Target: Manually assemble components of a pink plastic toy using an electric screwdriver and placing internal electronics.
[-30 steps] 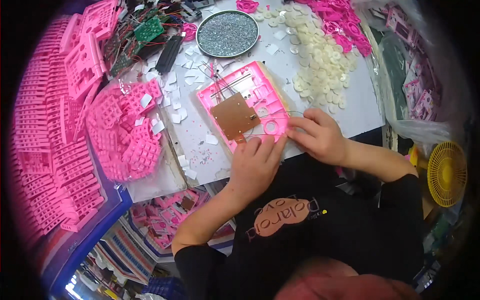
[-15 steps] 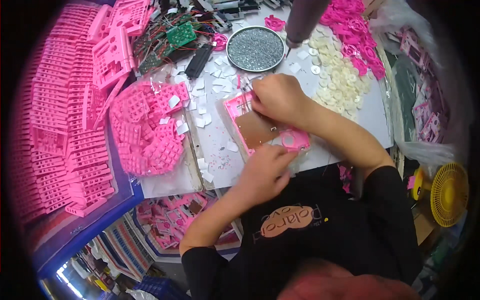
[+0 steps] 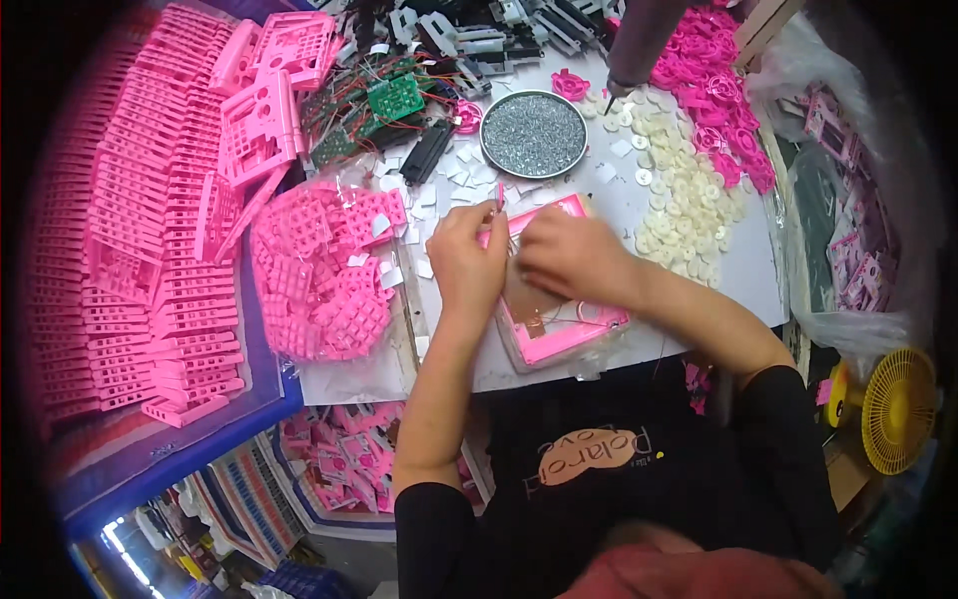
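A pink plastic case (image 3: 547,346) lies on the white worktop in front of me, with a brown flat panel (image 3: 534,299) inside and thin wires (image 3: 599,321) at its near right corner. My left hand (image 3: 465,262) is at the case's far left edge, thumb and fingers pinched together; what they hold is too small to make out. A thin pink stick (image 3: 500,194) shows just beyond those fingertips. Over the middle of the case is my right hand (image 3: 579,258), its fingers curled and slightly blurred, covering part of the panel. Anything in its grip is hidden.
A round tin of small grey metal pieces (image 3: 534,135) stands beyond the case, below a hanging screwdriver (image 3: 639,50). Cream discs (image 3: 684,215) and pink parts (image 3: 714,100) lie right. Left are bagged pink keypads (image 3: 319,270), stacked pink shells (image 3: 150,220) and circuit boards (image 3: 394,97).
My left hand has gone from the case's near edge to its far left edge. My right hand has come back from the far edge over the panel. The whole view has shifted slightly.
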Action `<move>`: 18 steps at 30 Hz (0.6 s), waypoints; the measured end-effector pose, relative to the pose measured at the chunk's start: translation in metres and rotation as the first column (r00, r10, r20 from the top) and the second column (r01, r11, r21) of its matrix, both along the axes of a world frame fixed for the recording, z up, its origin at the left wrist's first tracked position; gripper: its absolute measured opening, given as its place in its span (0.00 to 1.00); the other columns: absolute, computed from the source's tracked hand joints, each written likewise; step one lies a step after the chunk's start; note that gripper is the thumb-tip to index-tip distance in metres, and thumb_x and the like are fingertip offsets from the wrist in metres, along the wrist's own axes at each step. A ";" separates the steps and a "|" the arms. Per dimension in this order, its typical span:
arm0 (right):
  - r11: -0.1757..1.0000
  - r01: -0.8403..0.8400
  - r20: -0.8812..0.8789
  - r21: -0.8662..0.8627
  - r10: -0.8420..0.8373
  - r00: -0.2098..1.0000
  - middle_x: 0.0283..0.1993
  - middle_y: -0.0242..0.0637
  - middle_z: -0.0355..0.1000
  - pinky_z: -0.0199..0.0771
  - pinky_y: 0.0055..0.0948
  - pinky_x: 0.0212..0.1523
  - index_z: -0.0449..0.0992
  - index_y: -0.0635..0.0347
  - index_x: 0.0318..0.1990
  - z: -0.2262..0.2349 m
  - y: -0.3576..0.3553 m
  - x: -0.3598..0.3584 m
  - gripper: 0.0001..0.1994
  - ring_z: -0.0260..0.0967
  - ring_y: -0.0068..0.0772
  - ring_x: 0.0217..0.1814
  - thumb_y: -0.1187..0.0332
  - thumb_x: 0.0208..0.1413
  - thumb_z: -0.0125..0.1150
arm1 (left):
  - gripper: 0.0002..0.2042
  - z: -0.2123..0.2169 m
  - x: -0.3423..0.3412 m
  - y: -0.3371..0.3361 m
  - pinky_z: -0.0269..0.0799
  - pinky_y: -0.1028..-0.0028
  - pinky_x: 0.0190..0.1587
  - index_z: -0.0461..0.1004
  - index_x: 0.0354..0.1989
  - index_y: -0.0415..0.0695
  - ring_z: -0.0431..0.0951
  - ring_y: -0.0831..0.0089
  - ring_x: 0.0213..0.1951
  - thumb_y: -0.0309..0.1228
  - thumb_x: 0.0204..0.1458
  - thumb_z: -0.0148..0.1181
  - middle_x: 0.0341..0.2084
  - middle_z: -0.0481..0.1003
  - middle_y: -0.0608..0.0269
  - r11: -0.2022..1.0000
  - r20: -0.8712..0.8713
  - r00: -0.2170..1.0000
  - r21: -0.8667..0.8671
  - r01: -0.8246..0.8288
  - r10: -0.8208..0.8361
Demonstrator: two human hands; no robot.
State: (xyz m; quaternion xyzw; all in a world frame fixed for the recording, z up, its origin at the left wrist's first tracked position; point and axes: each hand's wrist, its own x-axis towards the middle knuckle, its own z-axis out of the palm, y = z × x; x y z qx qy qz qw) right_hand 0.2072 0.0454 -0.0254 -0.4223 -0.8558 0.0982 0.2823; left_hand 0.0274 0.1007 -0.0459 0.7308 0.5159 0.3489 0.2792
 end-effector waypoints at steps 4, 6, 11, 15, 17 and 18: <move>0.897 -0.430 -0.146 -0.108 0.413 0.899 0.51 0.34 0.75 0.76 0.38 0.48 0.81 0.53 0.42 0.011 0.010 0.017 0.10 0.70 0.41 0.53 0.65 0.52 0.67 | 0.12 0.004 -0.004 -0.007 0.62 0.61 0.52 0.84 0.46 0.49 0.75 0.64 0.44 0.33 0.54 0.65 0.46 0.79 0.63 0.951 -0.153 0.988 0.310 0.014 0.036; 0.952 -0.244 -0.155 -0.183 0.217 0.964 0.51 0.36 0.75 0.74 0.38 0.53 0.80 0.53 0.47 0.013 0.020 0.034 0.15 0.69 0.44 0.54 0.67 0.51 0.66 | 0.11 0.014 -0.003 -0.014 0.62 0.61 0.53 0.84 0.45 0.49 0.75 0.66 0.45 0.32 0.53 0.66 0.46 0.79 0.63 0.893 -0.266 0.959 0.449 0.032 0.100; 0.997 -0.006 -0.128 0.079 0.016 0.992 0.41 0.36 0.75 0.74 0.41 0.47 0.78 0.55 0.41 0.011 0.053 0.021 0.10 0.70 0.46 0.49 0.69 0.49 0.63 | 0.10 0.018 0.000 -0.027 0.54 0.58 0.54 0.83 0.44 0.50 0.74 0.66 0.46 0.32 0.54 0.65 0.45 0.78 0.66 0.868 -0.278 0.961 0.477 0.137 0.001; 0.995 -0.023 -0.007 0.094 0.024 1.000 0.34 0.40 0.71 0.73 0.44 0.39 0.75 0.57 0.30 0.005 0.055 0.021 0.05 0.71 0.48 0.39 0.69 0.46 0.63 | 0.13 0.022 -0.005 -0.033 0.55 0.58 0.51 0.81 0.48 0.48 0.74 0.66 0.42 0.27 0.53 0.62 0.35 0.76 0.65 0.887 -0.296 0.948 0.398 0.235 -0.118; 0.995 0.021 -0.055 0.100 -0.016 0.998 0.33 0.39 0.70 0.73 0.43 0.39 0.74 0.57 0.31 0.012 0.039 0.031 0.06 0.70 0.46 0.39 0.70 0.46 0.64 | 0.16 0.024 -0.001 -0.035 0.55 0.58 0.51 0.80 0.51 0.48 0.74 0.67 0.42 0.27 0.53 0.61 0.32 0.74 0.66 0.891 -0.301 0.940 0.363 0.271 -0.164; 0.997 0.009 -0.030 0.076 -0.007 1.000 0.33 0.38 0.70 0.72 0.42 0.39 0.74 0.57 0.31 0.014 0.031 0.035 0.05 0.70 0.45 0.39 0.70 0.47 0.63 | 0.14 0.024 0.001 -0.036 0.55 0.60 0.50 0.80 0.49 0.48 0.74 0.67 0.40 0.27 0.53 0.62 0.31 0.76 0.66 0.889 -0.279 0.947 0.376 0.262 -0.161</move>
